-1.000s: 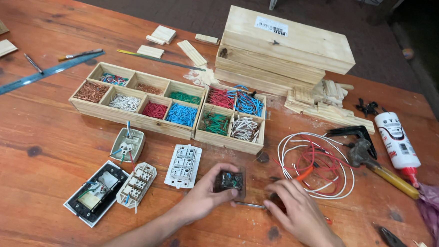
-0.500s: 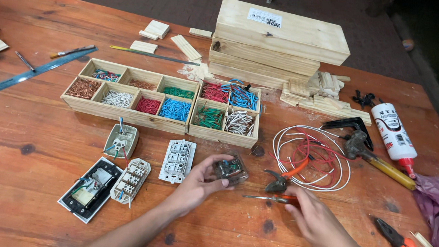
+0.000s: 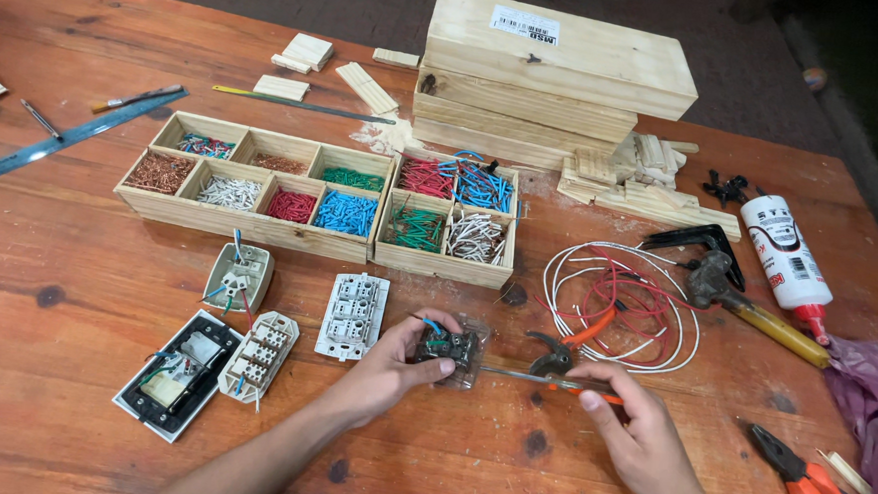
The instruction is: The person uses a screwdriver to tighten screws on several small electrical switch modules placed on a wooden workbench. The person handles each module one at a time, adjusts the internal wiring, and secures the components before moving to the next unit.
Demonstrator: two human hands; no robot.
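My left hand [image 3: 387,370] grips a small dark switch module [image 3: 447,347] with short blue and green wire ends sticking out of it, just above the wooden table [image 3: 78,258]. My right hand [image 3: 630,427] holds a thin screwdriver [image 3: 522,376] by its orange handle. Its metal shaft points left and the tip meets the module. Orange-handled pliers [image 3: 569,346] lie just behind the screwdriver.
Behind the hands stand two wooden trays [image 3: 250,222] of sorted coloured wire pieces. Three more switch parts [image 3: 353,316] lie to the left. A coil of red and white wire [image 3: 622,297], a glue bottle [image 3: 784,255], a hammer [image 3: 746,303] and stacked wooden boxes [image 3: 548,72] lie to the right and behind.
My right hand has drawn back to the right and now holds the screwdriver out, tip against the module. My left hand kept hold of the module, which rose slightly.
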